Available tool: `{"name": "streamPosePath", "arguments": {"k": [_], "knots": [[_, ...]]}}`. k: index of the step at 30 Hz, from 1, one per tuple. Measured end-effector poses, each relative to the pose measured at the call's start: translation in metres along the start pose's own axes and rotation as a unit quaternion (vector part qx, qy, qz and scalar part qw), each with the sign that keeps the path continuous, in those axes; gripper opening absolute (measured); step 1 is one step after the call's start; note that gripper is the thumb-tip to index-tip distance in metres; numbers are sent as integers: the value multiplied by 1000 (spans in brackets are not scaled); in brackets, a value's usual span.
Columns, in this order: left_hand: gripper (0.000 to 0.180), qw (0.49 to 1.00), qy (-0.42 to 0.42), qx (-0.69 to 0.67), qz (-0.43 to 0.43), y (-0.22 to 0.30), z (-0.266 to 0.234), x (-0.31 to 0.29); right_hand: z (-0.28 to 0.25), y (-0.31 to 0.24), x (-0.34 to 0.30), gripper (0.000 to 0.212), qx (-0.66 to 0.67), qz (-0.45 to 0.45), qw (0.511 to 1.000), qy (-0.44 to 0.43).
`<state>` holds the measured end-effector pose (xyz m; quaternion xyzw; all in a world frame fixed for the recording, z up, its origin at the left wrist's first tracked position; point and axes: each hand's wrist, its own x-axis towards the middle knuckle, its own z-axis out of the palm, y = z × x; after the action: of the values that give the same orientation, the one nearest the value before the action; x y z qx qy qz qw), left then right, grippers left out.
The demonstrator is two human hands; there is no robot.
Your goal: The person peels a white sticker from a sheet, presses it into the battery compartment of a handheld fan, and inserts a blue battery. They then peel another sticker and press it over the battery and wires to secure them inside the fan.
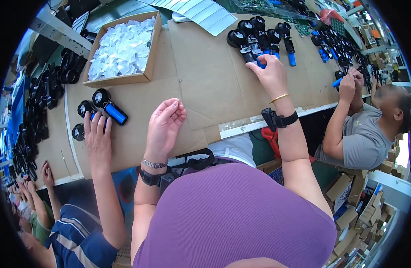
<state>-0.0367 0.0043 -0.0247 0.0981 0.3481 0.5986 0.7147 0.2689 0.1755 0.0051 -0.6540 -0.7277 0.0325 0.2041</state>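
My right hand (pixel 271 77) reaches to the far side of the table, thumb and fingers closed on one black round-headed device (pixel 248 55) with a blue cylinder in its handle. Several more of these devices (pixel 259 27) lie grouped just beyond it. Nearer to me, my left hand (pixel 166 123) hovers over the cardboard, palm turned up and fingers curled, thumb against the fingertips. Whether something small is pinched there cannot be made out.
An open carton (pixel 151 71) of small translucent white pieces stands far left. At the left, a co-worker's hand (pixel 98 134) touches similar devices (pixel 108 106). A co-worker at the right (pixel 364 129) holds another blue-and-black piece. White sheets (pixel 201 14) lie along the back; brown cardboard (pixel 205 89) covers the table.
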Motion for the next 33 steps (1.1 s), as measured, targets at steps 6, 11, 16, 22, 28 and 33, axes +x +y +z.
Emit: {"name": "streamPosePath", "arguments": {"k": [6,11,16,22,28,33], "knots": [[13,1000,11,18,-21,-12,7,5,21,-2,11,52,31,-49,997,50],[16,1000,-1,27,-16,-14,3,8,29,-7,28,50,-17,-11,1000,-1],[25,993,-1,115,2,-17,20,9,29,-36,-9,46,154,-46,987,-12],[37,995,-11,98,11,-25,44,19,25,-99,-91,49,332,-63,936,-100],[45,995,28,83,42,-25,35,24,22,-109,-107,46,381,-119,900,-176],[44,991,29,120,53,-22,23,19,25,-100,-97,40,214,-232,948,-42]]}}
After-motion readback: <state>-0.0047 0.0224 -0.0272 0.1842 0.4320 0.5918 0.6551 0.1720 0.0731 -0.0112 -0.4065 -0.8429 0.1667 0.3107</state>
